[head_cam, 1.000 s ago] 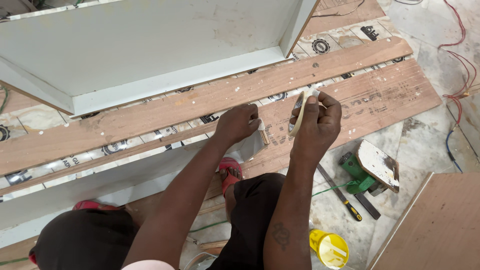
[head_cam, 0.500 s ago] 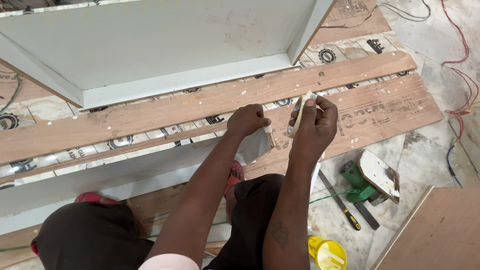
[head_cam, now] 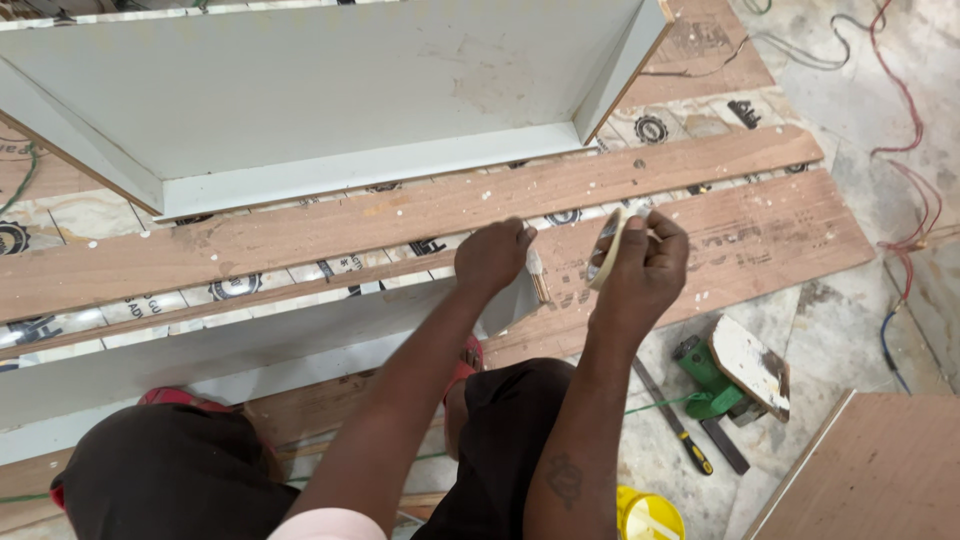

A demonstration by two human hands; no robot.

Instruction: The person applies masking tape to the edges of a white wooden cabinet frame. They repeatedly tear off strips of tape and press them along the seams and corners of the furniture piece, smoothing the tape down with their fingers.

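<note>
Mid-frame: right hand (head_cam: 640,270) gripped a tape roll (head_cam: 606,250), left hand (head_cam: 492,256) was closed pinching its tape end (head_cam: 538,275). I saw the strip run left-right between them, above the white panel (head_cam: 300,335).

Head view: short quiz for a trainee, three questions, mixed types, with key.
1. True or false: the right hand holds a roll of tape.
2. The left hand rests at the end of: A) the pale panel edge B) the yellow tub C) the red cable?
3. What colour is the tool on the floor by the right forearm?

Key: 1 true; 2 A; 3 green.
</note>
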